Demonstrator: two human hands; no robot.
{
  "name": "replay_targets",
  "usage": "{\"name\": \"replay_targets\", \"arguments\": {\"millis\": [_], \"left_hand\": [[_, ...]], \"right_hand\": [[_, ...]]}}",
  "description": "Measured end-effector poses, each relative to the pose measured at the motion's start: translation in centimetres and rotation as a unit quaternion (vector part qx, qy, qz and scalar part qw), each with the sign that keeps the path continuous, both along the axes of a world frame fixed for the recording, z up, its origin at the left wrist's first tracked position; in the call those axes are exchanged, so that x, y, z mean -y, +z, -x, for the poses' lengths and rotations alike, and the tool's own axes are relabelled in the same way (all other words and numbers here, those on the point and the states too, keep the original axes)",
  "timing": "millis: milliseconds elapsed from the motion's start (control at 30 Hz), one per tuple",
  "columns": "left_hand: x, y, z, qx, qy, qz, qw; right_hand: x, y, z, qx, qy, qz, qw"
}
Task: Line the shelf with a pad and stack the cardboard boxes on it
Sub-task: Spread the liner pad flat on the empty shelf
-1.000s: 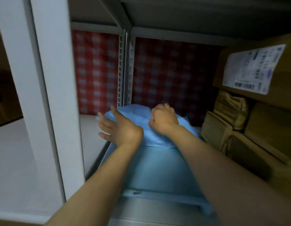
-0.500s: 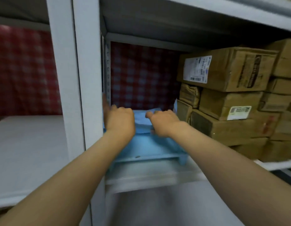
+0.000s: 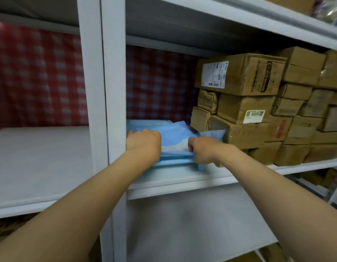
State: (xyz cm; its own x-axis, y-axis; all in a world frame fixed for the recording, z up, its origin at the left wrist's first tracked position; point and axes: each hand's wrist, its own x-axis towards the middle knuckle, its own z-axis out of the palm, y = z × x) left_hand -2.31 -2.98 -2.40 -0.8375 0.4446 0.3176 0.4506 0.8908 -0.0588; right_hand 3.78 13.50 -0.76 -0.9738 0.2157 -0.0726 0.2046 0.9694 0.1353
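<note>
Two hands are on the blue pad (image 3: 173,134), which lies rumpled and part-folded on the left end of the shelf (image 3: 182,181). At the pad's 9 o'clock side the left hand (image 3: 144,142) grips it, fingers curled, knuckles up, tight against the upright post (image 3: 112,91). Near the 4 o'clock corner the right hand (image 3: 202,150) pinches the front edge, fingers curled, with one flap lifted. At 3 o'clock of the pad is a stack of cardboard boxes (image 3: 258,110), just beside it. At 12 o'clock, behind, hangs a red checked cloth (image 3: 160,82).
</note>
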Motion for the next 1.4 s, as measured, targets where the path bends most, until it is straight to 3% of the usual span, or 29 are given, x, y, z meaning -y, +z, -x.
{"name": "replay_targets", "arguments": {"millis": [233,333,433,500,633,733,867,1000,1100,1200,1300,1400], "left_hand": [[0.8,-0.7,-2.2,0.064,-0.016,0.079,0.995],[0.9,-0.8,-2.5,0.097,-0.021,0.017,0.995],[0.5,-0.7,-2.2,0.051,-0.017,-0.051,0.997],[0.2,-1.4,-1.9,0.078,-0.013,-0.035,0.996],[-0.3,-3.4,-1.8,0.191,0.071,-0.013,0.979],[-0.5,-3.7,-1.6,0.175,0.089,0.003,0.981],[-0.8,-2.0,-1.4,0.180,0.055,0.146,0.971],[-2.1,1.4,0.2,0.226,0.037,0.075,0.971],[-2.8,2.2,1.3,0.217,0.066,0.073,0.971],[-3.5,2.2,3.1,0.337,0.019,0.052,0.940],[-3.5,4.7,3.6,0.425,-0.037,0.035,0.904],[-4.1,6.7,5.2,0.427,-0.017,-0.025,0.904]], "right_hand": [[-0.2,-0.3,-0.9,0.127,-0.069,0.106,0.984],[-0.5,-0.7,-0.3,0.084,-0.132,0.203,0.967],[-0.3,-1.0,0.4,-0.099,-0.166,0.117,0.974],[-0.4,-1.8,1.2,-0.164,-0.173,0.106,0.965],[-0.2,-3.1,1.7,-0.081,-0.172,0.165,0.968],[-0.7,-3.2,1.6,-0.058,-0.163,0.138,0.975],[-1.6,-3.1,2.7,-0.047,-0.150,0.070,0.985],[-1.6,-2.7,5.6,-0.083,-0.116,0.020,0.990],[-1.4,-2.6,8.1,-0.025,-0.045,-0.046,0.998],[-1.5,-2.3,10.4,0.054,-0.030,-0.084,0.995],[-2.0,-1.5,13.1,0.088,-0.043,-0.072,0.993],[-2.0,-0.2,15.7,0.011,-0.055,0.007,0.998]]}}
